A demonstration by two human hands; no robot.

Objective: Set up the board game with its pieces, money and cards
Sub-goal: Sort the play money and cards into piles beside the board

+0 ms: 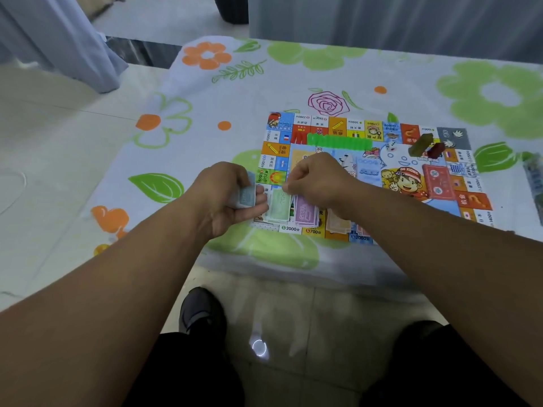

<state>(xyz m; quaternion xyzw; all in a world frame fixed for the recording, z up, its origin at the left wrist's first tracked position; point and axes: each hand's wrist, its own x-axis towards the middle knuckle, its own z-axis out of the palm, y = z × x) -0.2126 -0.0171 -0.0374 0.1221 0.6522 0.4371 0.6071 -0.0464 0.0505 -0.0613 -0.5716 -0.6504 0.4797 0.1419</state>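
A colourful game board (pixel 411 136) lies flat on the flowered tablecloth. My left hand (pixel 223 198) grips a small stack of pale blue play money (pixel 246 195) at the board's near left corner. My right hand (pixel 316 180) hovers just right of it with curled fingers that pinch the top edge of a green note (pixel 277 205). Beside it lie a purple pile (pixel 305 212) and an orange pile (pixel 338 223) along the near edge. A row of green houses (pixel 339 141), a white die (pixel 390 146), olive and dark red pieces (pixel 426 145) and a red card deck (pixel 439 180) sit on the board.
The table (pixel 293 71) is covered by a cloth printed with green and orange flowers. Its near edge runs just below the board. A clear bag (pixel 534 177) lies at the right edge. My knees and a dark shoe (pixel 199 312) show over the tiled floor below.
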